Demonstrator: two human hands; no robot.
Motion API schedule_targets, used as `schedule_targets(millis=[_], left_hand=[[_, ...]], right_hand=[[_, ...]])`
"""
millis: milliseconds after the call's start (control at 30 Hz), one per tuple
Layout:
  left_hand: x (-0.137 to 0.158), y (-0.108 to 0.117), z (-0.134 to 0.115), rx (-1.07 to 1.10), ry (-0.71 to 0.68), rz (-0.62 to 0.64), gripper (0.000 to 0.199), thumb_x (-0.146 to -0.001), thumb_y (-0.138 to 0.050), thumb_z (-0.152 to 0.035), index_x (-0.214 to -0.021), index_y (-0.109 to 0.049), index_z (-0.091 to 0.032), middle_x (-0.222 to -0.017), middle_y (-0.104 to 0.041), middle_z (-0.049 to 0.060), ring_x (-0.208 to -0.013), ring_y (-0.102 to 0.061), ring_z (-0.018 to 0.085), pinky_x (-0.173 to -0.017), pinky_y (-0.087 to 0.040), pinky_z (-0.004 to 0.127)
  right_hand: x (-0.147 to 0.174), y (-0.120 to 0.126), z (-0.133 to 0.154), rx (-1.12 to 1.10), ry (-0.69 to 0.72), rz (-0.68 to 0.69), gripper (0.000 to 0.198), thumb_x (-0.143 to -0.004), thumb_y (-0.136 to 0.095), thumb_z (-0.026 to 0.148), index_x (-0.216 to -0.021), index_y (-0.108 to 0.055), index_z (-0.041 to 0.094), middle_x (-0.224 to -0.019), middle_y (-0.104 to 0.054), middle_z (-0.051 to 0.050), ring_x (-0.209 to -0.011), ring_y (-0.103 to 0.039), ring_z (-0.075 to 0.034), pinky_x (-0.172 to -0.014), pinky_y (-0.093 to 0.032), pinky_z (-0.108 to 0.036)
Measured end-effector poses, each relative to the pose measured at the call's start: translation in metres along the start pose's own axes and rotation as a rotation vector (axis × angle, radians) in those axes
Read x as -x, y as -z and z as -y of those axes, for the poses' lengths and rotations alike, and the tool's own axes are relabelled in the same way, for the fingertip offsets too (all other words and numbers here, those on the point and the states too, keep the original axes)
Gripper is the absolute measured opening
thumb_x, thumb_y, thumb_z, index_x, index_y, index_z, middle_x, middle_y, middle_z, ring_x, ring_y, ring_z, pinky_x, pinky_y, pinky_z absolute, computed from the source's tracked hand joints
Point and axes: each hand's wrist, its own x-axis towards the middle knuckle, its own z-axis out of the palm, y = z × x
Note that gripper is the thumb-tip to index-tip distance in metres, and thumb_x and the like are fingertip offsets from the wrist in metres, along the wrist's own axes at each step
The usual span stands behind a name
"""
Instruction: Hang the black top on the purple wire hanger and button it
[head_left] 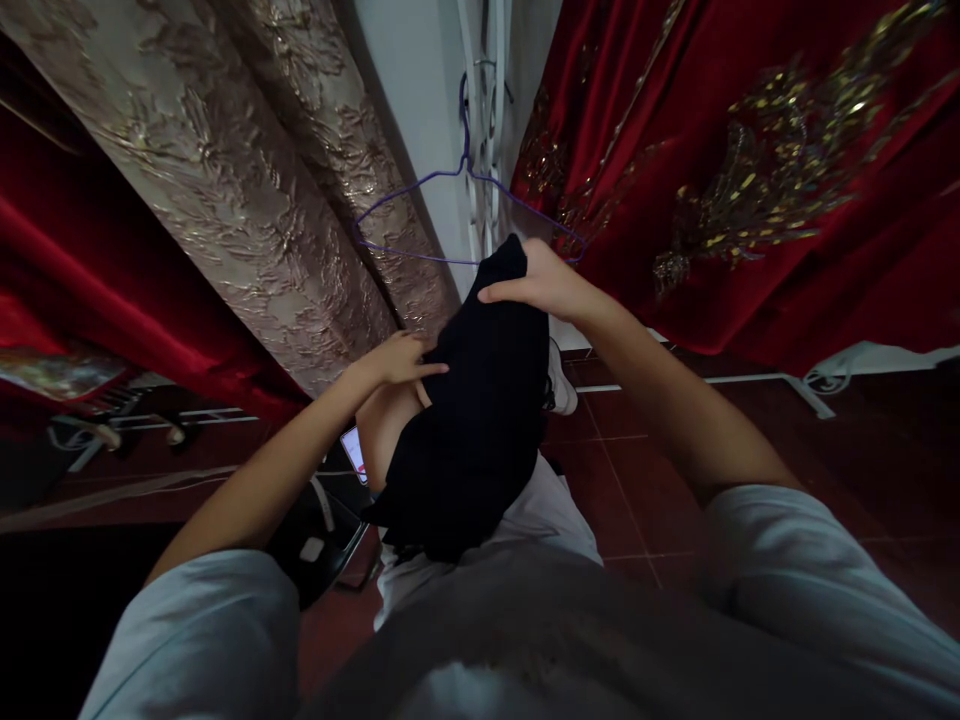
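Note:
A dark, nearly black garment [480, 400] hangs from both of my hands in front of my legs; its exact kind does not show. My right hand [544, 280] pinches its upper right corner, thumb on the near side. Lower and to the left, my left hand [401, 358] grips the left edge, with the thumb over the cloth and the other fingers partly hidden. Just beyond the garment, an empty purple wire hanger [469, 172] hangs on a white metal rack [484, 110].
Red satin cloth with gold sequins [780, 170] hangs at the right, and a beige embossed curtain [247, 190] at the left. A lit phone [352, 455] lies on a dark seat [330, 535] by my left leg. Rack feet [814, 393] stand on the red tile floor [622, 470].

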Motion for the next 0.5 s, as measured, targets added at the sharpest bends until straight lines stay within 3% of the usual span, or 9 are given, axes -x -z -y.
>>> schedule_targets(millis=[67, 133, 233, 333, 433, 500], left_hand=[[0.003, 0.013, 0.017, -0.237, 0.044, 0.151, 0.027, -0.081, -0.077, -0.042, -0.081, -0.067, -0.017, -0.078, -0.069, 0.010, -0.095, -0.069, 0.032, -0.098, -0.049, 0.042], [0.002, 0.021, 0.020, -0.311, 0.027, 0.140, 0.016, -0.086, -0.068, -0.032, -0.081, -0.065, -0.017, -0.085, -0.069, 0.012, -0.098, -0.067, 0.031, -0.098, -0.048, 0.041], [-0.001, 0.021, 0.005, -0.125, -0.124, 0.078, 0.021, -0.096, -0.053, -0.031, -0.085, -0.063, -0.018, -0.094, -0.069, 0.009, -0.097, -0.065, 0.026, -0.097, -0.049, 0.038], [0.002, 0.017, -0.007, 0.136, -0.125, 0.051, 0.024, -0.100, -0.045, -0.032, -0.098, -0.065, -0.017, -0.100, -0.070, 0.007, -0.098, -0.066, 0.023, -0.092, -0.054, 0.034], [0.013, 0.024, 0.003, 0.144, -0.066, 0.048, 0.017, -0.094, -0.052, -0.027, -0.091, -0.065, -0.016, -0.090, -0.069, 0.004, -0.092, -0.065, 0.023, -0.092, -0.054, 0.035], [0.020, 0.036, 0.018, 0.027, -0.012, -0.085, 0.013, -0.089, -0.062, -0.025, -0.080, -0.063, -0.016, -0.076, -0.064, 0.002, -0.087, -0.062, 0.022, -0.099, -0.051, 0.040]], right_hand=[[-0.016, 0.006, -0.021, 0.263, 0.177, -0.182, 0.021, -0.081, -0.078, 0.035, -0.085, -0.067, 0.017, -0.086, -0.070, -0.009, -0.092, -0.070, -0.029, -0.090, -0.061, -0.047], [-0.034, 0.001, -0.047, 0.364, 0.235, -0.319, 0.021, -0.087, -0.071, 0.036, -0.096, -0.068, 0.018, -0.098, -0.071, -0.011, -0.105, -0.068, -0.031, -0.101, -0.057, -0.050], [-0.054, -0.016, -0.083, 0.282, 0.112, -0.369, 0.021, -0.094, -0.060, 0.038, -0.099, -0.067, 0.019, -0.101, -0.071, -0.012, -0.110, -0.067, -0.031, -0.102, -0.055, -0.050], [-0.057, -0.022, -0.105, 0.157, -0.098, -0.339, 0.025, -0.095, -0.057, 0.041, -0.085, -0.063, 0.019, -0.085, -0.068, -0.010, -0.100, -0.069, -0.031, -0.092, -0.058, -0.049], [-0.045, -0.001, -0.109, 0.163, -0.167, -0.414, 0.029, -0.093, -0.060, 0.044, -0.074, -0.056, 0.021, -0.077, -0.062, -0.007, -0.093, -0.068, -0.031, -0.086, -0.059, -0.048], [-0.032, 0.021, -0.103, 0.217, -0.132, -0.442, 0.032, -0.090, -0.063, 0.043, -0.068, -0.050, 0.023, -0.073, -0.058, -0.005, -0.088, -0.067, -0.029, -0.084, -0.059, -0.048]])
